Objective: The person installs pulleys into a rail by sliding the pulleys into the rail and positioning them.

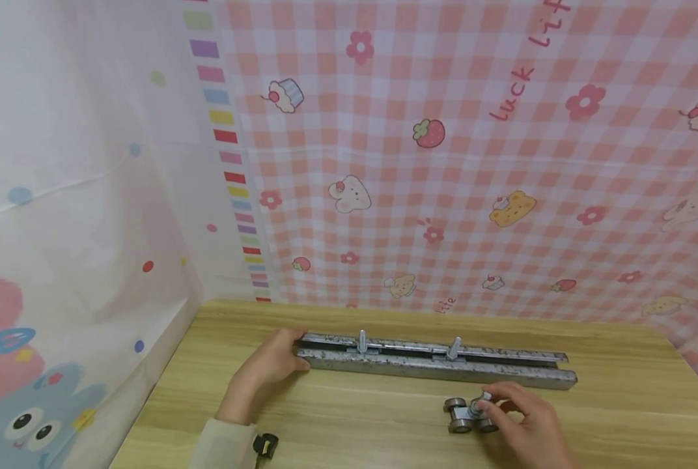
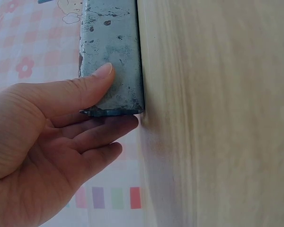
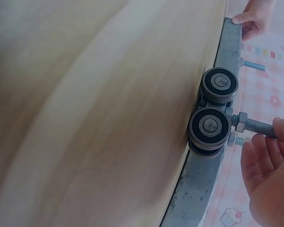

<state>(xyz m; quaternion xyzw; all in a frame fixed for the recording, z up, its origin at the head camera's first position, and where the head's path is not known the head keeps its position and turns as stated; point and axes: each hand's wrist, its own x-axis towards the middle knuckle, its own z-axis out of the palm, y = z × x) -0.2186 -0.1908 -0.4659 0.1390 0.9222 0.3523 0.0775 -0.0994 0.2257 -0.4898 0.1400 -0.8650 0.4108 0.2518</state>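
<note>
A scuffed grey metal channel rail (image 1: 419, 369) with a slot along its top lies on the wooden table. Two threaded studs stand up from its slot, a left stud (image 1: 362, 342) and a right stud (image 1: 454, 348). At the rail's left end, my left hand (image 1: 271, 363) grips it, with the thumb (image 2: 97, 87) on its side face. My right hand (image 1: 527, 420) pinches the bolt (image 3: 260, 127) of a roller trolley (image 1: 460, 414) between thumb and fingers. The trolley's steel wheels (image 3: 209, 127) are low, in front of the rail's right half; whether they touch the table cannot be told.
The wooden tabletop (image 1: 337, 417) extends in front of the rail. Behind it hangs a pink checked cloth (image 1: 384, 247), and a white patterned cloth (image 1: 91, 215) hangs at the left. A small black item (image 1: 265, 445) is beside the left sleeve.
</note>
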